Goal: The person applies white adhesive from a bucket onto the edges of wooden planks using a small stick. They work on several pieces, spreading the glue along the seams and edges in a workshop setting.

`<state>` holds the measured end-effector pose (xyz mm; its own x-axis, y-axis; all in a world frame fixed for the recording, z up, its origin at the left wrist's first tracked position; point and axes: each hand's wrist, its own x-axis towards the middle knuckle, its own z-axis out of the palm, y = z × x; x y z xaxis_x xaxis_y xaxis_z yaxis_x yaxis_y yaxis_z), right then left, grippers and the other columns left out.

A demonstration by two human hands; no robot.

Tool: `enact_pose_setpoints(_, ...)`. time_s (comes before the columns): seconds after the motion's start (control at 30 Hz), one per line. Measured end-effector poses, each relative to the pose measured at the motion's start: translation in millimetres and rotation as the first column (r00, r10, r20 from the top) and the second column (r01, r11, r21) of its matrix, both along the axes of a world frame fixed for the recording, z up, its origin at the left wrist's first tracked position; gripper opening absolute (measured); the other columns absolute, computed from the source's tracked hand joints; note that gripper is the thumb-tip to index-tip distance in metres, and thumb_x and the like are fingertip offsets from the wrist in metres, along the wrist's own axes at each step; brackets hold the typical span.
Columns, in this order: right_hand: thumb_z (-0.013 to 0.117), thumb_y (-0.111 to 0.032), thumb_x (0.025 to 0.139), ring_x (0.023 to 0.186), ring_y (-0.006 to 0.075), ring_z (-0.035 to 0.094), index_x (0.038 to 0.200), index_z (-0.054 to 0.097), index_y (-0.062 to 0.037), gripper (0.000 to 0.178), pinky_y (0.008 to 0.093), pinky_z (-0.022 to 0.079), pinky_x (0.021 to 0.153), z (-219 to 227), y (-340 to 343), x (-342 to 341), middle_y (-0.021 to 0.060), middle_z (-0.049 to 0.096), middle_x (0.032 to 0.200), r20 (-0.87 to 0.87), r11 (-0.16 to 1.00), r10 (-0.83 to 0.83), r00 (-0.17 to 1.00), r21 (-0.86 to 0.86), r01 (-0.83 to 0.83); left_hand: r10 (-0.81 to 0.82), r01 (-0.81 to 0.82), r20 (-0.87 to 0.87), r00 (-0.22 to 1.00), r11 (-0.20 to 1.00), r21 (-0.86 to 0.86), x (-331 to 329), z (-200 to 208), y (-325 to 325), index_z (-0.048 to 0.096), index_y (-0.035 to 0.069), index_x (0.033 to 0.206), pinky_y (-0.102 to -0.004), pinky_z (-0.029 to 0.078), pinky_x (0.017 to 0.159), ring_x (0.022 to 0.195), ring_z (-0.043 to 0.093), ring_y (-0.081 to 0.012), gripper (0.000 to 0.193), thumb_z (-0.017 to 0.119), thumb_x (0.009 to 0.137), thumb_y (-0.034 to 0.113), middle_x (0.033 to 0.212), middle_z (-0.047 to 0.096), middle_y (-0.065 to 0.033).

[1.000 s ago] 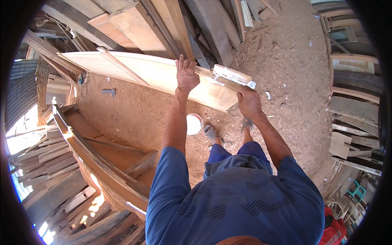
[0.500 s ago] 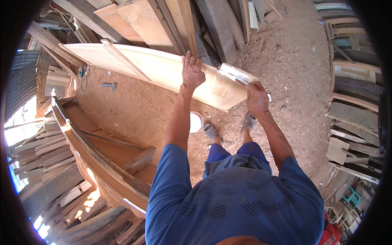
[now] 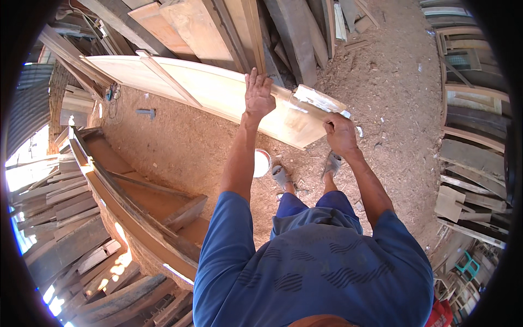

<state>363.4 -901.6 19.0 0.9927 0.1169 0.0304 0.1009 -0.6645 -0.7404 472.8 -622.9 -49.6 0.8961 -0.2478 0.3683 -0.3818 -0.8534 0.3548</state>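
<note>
My left hand [image 3: 259,100] grips the upper edge of a long, pale wooden panel [image 3: 218,90], with its fingers over the top. The panel stands tilted and runs from the far left to in front of me. White paste [image 3: 315,100] is smeared on its right end. Beside that end my right hand [image 3: 341,134] is closed on a small spreader [image 3: 345,114], mostly hidden by the fingers, with something white at its tip. A white bucket [image 3: 262,163] stands on the ground below the panel, close to my feet.
Planks and boards [image 3: 190,27] lean behind the panel. A long wooden trough-like frame [image 3: 136,201] lies at the left, past a grey tool [image 3: 146,113] on the dusty ground. Stacked wooden frames [image 3: 473,152] line the right. A green plastic chair [image 3: 468,265] stands at lower right.
My right hand has turned at the panel's right end, its fingers now curled in, and the spreader's white tip now shows above it. The white smear looks wider leftward. My left hand stays on the edge.
</note>
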Motion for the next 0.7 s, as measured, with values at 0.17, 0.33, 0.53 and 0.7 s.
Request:
enact_pose_setpoints(0.17,0.065,-0.005,0.088,0.090,0.0371,0.070,0.107,0.062,-0.0071,0.020,0.0445,0.054,0.077,20,-6,-2,0.0185,0.071,0.095,-0.156,0.999,-0.029,0.987,0.016,0.032,0.042,-0.041,-0.043,0.998,0.999,0.009,-3,4,-3,0.067,0.006,0.115,-0.0615,0.021,0.121,0.144,0.034,-0.0459,0.043,0.055,0.074,-0.001,0.134,0.057,-0.0180)
enact_pose_setpoints(0.33,0.064,-0.005,0.088,0.090,0.0391,0.069,0.113,0.057,-0.0080,0.026,0.0468,0.054,0.079,35,-39,6,0.0193,0.071,0.095,-0.092,0.989,0.071,0.993,-0.124,-0.082,0.043,-0.043,-0.036,0.998,0.999,-0.001,-3,3,-5,0.067,0.005,0.115,-0.0617,0.020,0.121,0.144,0.034,-0.0463,0.043,0.055,0.074,-0.001,0.135,0.057,-0.0190)
enact_pose_setpoints(0.53,0.063,-0.009,0.091,0.089,0.0384,0.069,0.102,0.062,-0.0050,0.011,0.0475,0.053,0.077,68,-34,36,0.0199,0.070,0.091,-0.141,0.925,0.116,0.983,-0.346,-0.159,0.034,-0.032,-0.030,0.999,0.999,0.044,-1,0,-3,0.064,0.001,0.119,-0.0601,0.019,0.122,0.143,0.033,-0.0476,0.050,0.062,0.069,0.008,0.135,0.055,-0.0226)
enact_pose_setpoints(0.7,0.061,-0.015,0.094,0.087,0.0382,0.067,0.099,0.067,-0.0063,0.012,0.0491,0.051,0.076,87,-32,48,0.0185,0.069,0.089,-0.102,0.950,0.088,0.991,-0.291,-0.114,0.031,-0.031,0.014,0.999,0.999,0.014,-4,3,-3,0.066,0.002,0.116,-0.0619,0.022,0.120,0.142,0.036,-0.0472,0.043,0.056,0.073,0.002,0.134,0.057,-0.0209)
